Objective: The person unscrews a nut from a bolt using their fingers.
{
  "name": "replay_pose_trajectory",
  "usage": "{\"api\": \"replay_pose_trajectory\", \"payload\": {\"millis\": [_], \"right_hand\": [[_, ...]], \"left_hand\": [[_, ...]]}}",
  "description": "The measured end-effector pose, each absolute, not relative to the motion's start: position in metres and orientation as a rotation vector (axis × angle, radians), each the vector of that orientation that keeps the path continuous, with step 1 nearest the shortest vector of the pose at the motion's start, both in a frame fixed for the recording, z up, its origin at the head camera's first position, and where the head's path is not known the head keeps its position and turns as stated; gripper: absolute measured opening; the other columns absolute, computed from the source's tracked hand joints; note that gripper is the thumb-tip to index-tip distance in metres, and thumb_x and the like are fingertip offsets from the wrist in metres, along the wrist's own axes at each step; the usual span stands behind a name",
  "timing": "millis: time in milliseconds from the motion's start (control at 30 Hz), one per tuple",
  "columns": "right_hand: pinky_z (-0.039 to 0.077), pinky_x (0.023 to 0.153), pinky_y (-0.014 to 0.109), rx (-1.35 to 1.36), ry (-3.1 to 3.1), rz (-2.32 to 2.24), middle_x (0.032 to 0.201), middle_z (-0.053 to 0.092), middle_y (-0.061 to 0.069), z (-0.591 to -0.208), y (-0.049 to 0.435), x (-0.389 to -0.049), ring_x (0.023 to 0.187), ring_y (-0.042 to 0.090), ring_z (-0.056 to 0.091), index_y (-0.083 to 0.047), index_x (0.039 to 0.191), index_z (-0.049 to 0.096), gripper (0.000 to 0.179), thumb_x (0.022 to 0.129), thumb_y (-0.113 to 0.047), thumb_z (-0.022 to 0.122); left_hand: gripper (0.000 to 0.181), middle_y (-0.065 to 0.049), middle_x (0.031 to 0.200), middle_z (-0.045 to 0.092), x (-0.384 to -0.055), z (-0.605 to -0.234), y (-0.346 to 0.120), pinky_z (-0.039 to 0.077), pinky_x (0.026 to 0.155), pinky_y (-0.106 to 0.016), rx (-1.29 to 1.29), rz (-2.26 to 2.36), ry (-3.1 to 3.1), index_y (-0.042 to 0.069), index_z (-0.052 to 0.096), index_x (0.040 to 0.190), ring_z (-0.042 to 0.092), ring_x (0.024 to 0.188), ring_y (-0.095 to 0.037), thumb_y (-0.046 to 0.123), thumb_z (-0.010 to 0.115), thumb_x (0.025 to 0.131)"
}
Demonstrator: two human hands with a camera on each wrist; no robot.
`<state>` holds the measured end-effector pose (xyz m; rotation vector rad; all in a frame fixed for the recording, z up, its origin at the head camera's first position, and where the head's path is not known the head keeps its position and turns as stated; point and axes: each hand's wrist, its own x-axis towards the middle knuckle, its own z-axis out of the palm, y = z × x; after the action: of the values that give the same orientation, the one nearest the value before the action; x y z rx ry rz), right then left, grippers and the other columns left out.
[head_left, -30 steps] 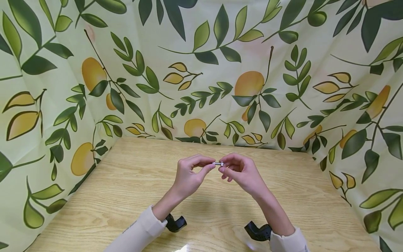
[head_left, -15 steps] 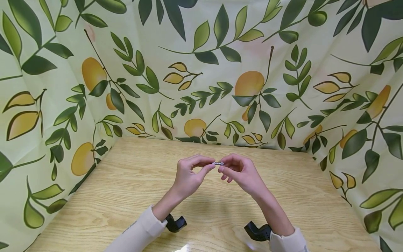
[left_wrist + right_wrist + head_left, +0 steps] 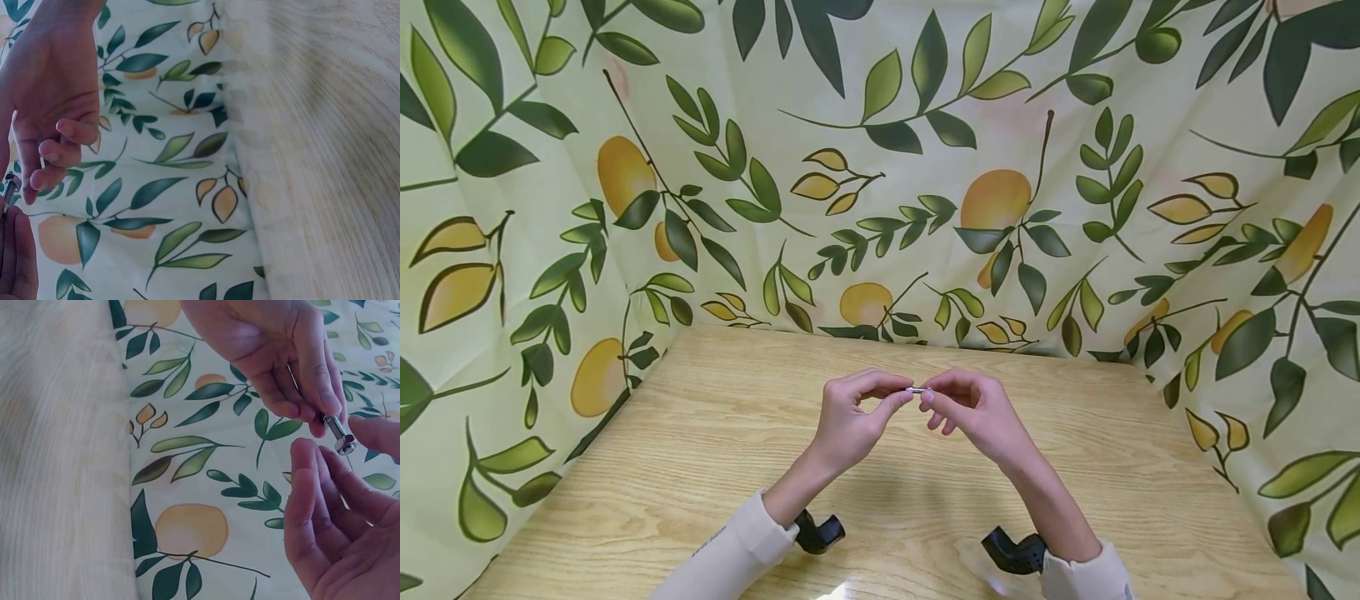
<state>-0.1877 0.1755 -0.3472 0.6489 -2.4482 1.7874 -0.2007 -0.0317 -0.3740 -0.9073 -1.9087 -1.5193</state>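
A small silvery bolt (image 3: 917, 390) lies level between my fingertips, above the table. My left hand (image 3: 850, 421) pinches its left end between thumb and fingers. At the other end my right hand (image 3: 981, 417) has thumb and forefinger around the hexagonal part, the remaining fingers loosely curled below. In the right wrist view the threaded shank (image 3: 335, 428) runs from the left fingertips to the bright hexagonal part (image 3: 345, 446); whether that is the head or a nut I cannot tell. The left wrist view catches the bolt (image 3: 9, 190) only at its edge, partly hidden by the fingers.
Under the hands is a light wood-grain table (image 3: 737, 450). A cloth (image 3: 910, 200) printed with leaves and orange fruit hangs behind it and at both sides. Black wrist mounts (image 3: 820, 533) sit on both forearms, near the light sleeves.
My right thumb has slid slightly up over the hexagonal part and covers more of it. My left hand stays in place, pinching the bolt.
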Motion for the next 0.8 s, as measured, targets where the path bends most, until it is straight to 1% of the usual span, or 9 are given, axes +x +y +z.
{"api": "replay_pose_trajectory", "payload": {"millis": [100, 167, 367, 500, 600, 800], "right_hand": [[0.062, 0.063, 0.032, 0.670, -2.454, 1.771, 0.095, 0.073, 0.016, -0.3472, 0.1757, -0.1883, 0.072, 0.016, 0.072, 0.002, 0.109, 0.071, 0.019, 0.100, -0.014, 0.068], [0.062, 0.063, 0.032, 0.677, -2.445, 1.773, 0.095, 0.073, 0.016, -0.3473, 0.1757, -0.1881, 0.072, 0.016, 0.072, 0.002, 0.109, 0.071, 0.018, 0.099, -0.013, 0.069], [0.062, 0.063, 0.030, 0.686, -2.388, 1.788, 0.092, 0.073, 0.008, -0.3476, 0.1759, -0.1873, 0.072, 0.017, 0.073, 0.003, 0.111, 0.070, 0.020, 0.094, -0.006, 0.074], [0.061, 0.062, 0.029, 0.693, -2.356, 1.795, 0.088, 0.072, 0.004, -0.3478, 0.1756, -0.1871, 0.071, 0.014, 0.072, 0.006, 0.112, 0.068, 0.023, 0.092, -0.002, 0.075], [0.061, 0.062, 0.030, 0.679, -2.368, 1.794, 0.089, 0.072, 0.007, -0.3479, 0.1756, -0.1875, 0.070, 0.014, 0.072, 0.005, 0.114, 0.069, 0.025, 0.092, -0.004, 0.076], [0.062, 0.062, 0.032, 0.657, -2.439, 1.778, 0.095, 0.073, 0.014, -0.3487, 0.1765, -0.1890, 0.070, 0.017, 0.073, 0.001, 0.109, 0.071, 0.018, 0.098, -0.013, 0.070]], "left_hand": [[0.010, -0.007, 0.093, 0.080, -0.2009, -0.3744, -0.0316, 0.064, 0.076, -0.027, -0.911, -1.525, -1.905, 0.003, 0.080, 0.099, 0.077, 0.083, -0.015, 0.006, 0.080, 0.089], [0.010, -0.007, 0.094, 0.080, -0.2010, -0.3748, -0.0316, 0.064, 0.076, -0.027, -0.916, -1.523, -1.904, 0.004, 0.080, 0.100, 0.077, 0.083, -0.015, 0.006, 0.080, 0.090], [0.011, -0.007, 0.094, 0.081, -0.2010, -0.3744, -0.0311, 0.063, 0.076, -0.026, -0.917, -1.526, -1.908, 0.003, 0.080, 0.100, 0.077, 0.083, -0.015, 0.006, 0.080, 0.089], [0.010, -0.007, 0.093, 0.081, -0.2016, -0.3741, -0.0307, 0.063, 0.075, -0.027, -0.919, -1.530, -1.903, 0.004, 0.080, 0.099, 0.077, 0.083, -0.015, 0.005, 0.081, 0.089], [0.010, -0.008, 0.093, 0.080, -0.2022, -0.3745, -0.0302, 0.064, 0.075, -0.027, -0.925, -1.529, -1.897, 0.003, 0.080, 0.099, 0.077, 0.083, -0.015, 0.004, 0.080, 0.089], [0.009, -0.008, 0.093, 0.080, -0.2028, -0.3752, -0.0298, 0.064, 0.075, -0.027, -0.930, -1.525, -1.887, 0.005, 0.080, 0.098, 0.077, 0.082, -0.015, 0.004, 0.080, 0.089]]}}
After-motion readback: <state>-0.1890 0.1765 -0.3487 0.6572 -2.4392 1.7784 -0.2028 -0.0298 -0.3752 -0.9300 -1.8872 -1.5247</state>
